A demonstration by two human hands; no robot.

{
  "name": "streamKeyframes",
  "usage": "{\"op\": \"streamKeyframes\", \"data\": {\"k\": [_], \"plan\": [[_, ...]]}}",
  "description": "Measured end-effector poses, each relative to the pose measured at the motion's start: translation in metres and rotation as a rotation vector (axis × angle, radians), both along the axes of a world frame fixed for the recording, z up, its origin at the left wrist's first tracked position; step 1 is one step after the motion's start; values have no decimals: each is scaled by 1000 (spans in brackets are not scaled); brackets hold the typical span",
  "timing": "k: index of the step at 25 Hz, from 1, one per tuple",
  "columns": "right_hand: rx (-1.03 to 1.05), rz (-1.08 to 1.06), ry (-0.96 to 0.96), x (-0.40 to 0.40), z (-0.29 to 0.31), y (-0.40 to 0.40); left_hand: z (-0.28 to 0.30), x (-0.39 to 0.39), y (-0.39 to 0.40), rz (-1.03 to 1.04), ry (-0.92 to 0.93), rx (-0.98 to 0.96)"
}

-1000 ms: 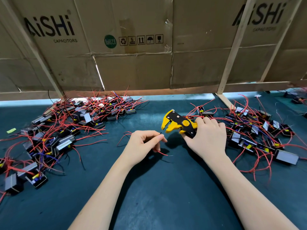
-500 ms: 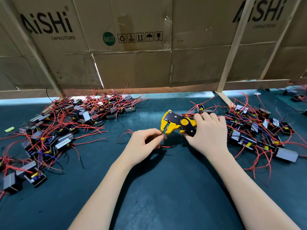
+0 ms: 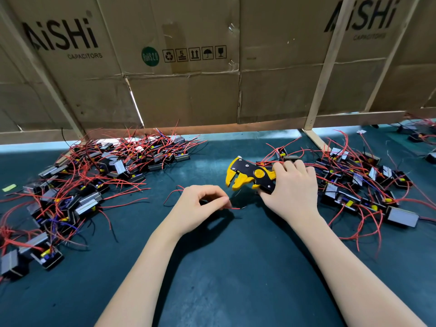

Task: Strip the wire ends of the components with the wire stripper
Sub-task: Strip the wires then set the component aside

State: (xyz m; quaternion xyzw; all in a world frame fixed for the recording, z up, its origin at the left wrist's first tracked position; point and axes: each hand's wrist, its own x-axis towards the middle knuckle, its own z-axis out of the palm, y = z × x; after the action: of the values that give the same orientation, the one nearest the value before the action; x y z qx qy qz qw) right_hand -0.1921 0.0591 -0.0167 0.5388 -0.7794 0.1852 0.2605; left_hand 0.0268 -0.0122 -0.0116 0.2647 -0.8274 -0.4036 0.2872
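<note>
Teal mat [image 3: 212, 279] lies between component piles; left hand [image 3: 200, 208] pinches red wire [image 3: 234, 208], right hand [image 3: 292, 190] grips wire stripper [image 3: 247, 177]

A small electronics assembly workshop was shown: a dark green bench mat [image 3: 212, 267] was heaped with wired components [image 3: 89, 182], and a wood-framed partition was faced with flattened capacitor cartons [image 3: 188, 67] printed "AiSHi CAPACITORS".

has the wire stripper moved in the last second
Cannot tell. The wire stripper in the right hand sits a little higher in frame, but the cardboard wall shifted the same way, so it looks like head-camera motion.
</note>
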Motion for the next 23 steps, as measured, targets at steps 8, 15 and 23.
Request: {"op": "streamKeyframes", "data": {"k": [8, 15, 23], "plan": [[-6, 11, 19, 0, -1, 0, -2, -6, 2, 84, 47, 8], [-12, 33, 18, 2, 1, 0, -7, -10, 2, 125, 55, -7], [51, 38, 15, 3, 5, 1, -8, -10, 1, 125, 55, -23]]}}
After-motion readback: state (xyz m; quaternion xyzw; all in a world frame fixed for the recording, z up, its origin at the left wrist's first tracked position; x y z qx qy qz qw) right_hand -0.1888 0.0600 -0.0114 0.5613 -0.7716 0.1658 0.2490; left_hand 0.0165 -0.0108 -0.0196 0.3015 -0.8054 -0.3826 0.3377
